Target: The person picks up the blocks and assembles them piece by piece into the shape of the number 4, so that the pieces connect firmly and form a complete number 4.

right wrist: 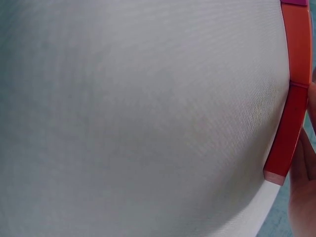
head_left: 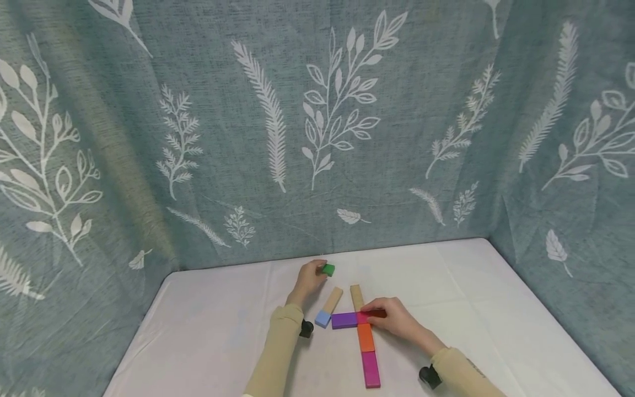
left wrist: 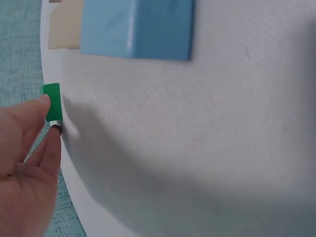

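Note:
At the far side of the table my left hand (head_left: 310, 278) pinches a small green block (head_left: 328, 269). In the left wrist view its thumb lies against the green block (left wrist: 53, 102). My right hand (head_left: 397, 321) grips a red block (head_left: 363, 317), which lies between the purple block (head_left: 344, 320) and the palm, partly hidden by the fingers. The right wrist view shows the red block (right wrist: 287, 133) end to end with an orange block (right wrist: 298, 44). Below it in the head view run the orange block (head_left: 366, 337) and a magenta block (head_left: 371, 369).
A natural wood block (head_left: 356, 298) extends beyond the red one. Left of it, another wood block (head_left: 333, 300) lies slanted, with a light blue block (head_left: 323, 318) at its near end. A white cloth covers the table (head_left: 208, 331); patterned blue-green curtains (head_left: 278, 138) hang around it.

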The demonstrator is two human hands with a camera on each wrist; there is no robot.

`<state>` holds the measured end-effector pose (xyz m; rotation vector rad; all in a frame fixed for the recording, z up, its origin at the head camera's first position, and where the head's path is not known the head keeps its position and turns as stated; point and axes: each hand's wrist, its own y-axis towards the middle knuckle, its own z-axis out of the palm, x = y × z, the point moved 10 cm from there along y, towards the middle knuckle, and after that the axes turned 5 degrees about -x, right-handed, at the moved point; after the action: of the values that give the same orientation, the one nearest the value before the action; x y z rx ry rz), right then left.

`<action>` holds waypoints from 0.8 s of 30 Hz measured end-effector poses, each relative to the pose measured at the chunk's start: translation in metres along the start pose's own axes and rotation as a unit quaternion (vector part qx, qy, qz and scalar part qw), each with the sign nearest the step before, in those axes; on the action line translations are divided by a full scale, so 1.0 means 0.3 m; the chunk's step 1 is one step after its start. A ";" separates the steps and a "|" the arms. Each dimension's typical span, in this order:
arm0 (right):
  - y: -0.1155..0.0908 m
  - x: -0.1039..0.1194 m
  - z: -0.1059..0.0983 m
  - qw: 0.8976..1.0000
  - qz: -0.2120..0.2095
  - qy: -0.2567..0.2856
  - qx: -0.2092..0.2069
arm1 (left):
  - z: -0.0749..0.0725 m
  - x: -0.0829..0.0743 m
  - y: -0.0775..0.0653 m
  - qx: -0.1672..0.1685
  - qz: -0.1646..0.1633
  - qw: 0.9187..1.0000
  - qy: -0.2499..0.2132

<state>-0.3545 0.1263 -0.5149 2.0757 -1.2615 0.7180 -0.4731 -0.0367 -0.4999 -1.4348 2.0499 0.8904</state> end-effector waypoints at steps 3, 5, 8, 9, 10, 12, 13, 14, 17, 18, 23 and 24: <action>0.000 -0.001 0.001 1.000 0.002 0.002 0.001 | -0.001 -0.002 -0.001 -0.004 0.001 1.000 0.001; 0.000 -0.001 0.001 1.000 0.004 0.002 0.000 | -0.007 -0.006 -0.003 -0.014 0.007 1.000 0.000; -0.001 -0.001 0.001 1.000 0.004 0.000 -0.001 | -0.016 -0.007 -0.006 -0.033 0.008 0.999 -0.002; -0.001 0.000 0.000 1.000 0.004 -0.001 -0.002 | -0.019 -0.006 -0.006 -0.039 0.006 0.999 -0.005; -0.001 0.000 0.001 1.000 0.003 -0.002 -0.003 | -0.022 -0.006 -0.007 -0.044 0.006 0.999 -0.006; -0.001 0.000 0.002 1.000 0.002 -0.003 -0.004 | -0.023 -0.001 -0.010 -0.051 0.000 0.999 -0.007; -0.001 0.000 0.002 1.000 0.002 -0.003 -0.005 | -0.023 0.001 -0.010 -0.053 -0.002 0.999 -0.007; -0.001 -0.001 0.002 1.000 0.001 -0.004 -0.005 | -0.022 0.003 -0.011 -0.056 -0.005 0.998 -0.008; -0.001 -0.005 0.002 1.000 0.002 -0.006 -0.004 | -0.020 0.006 -0.014 -0.058 -0.008 0.998 -0.008; -0.001 -0.006 0.002 1.000 0.002 -0.008 -0.004 | -0.019 0.007 -0.014 -0.059 -0.011 0.998 -0.012; 0.001 -0.003 0.003 1.000 0.004 -0.008 -0.002 | -0.024 0.011 -0.022 -0.058 -0.015 0.998 -0.023; 0.001 -0.001 0.001 1.000 0.004 -0.008 -0.003 | -0.027 0.009 -0.022 -0.058 -0.015 0.998 -0.024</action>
<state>-0.3549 0.1260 -0.5152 2.0765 -1.2794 0.7006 -0.4680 -0.0460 -0.4981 -1.4861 1.9647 1.0373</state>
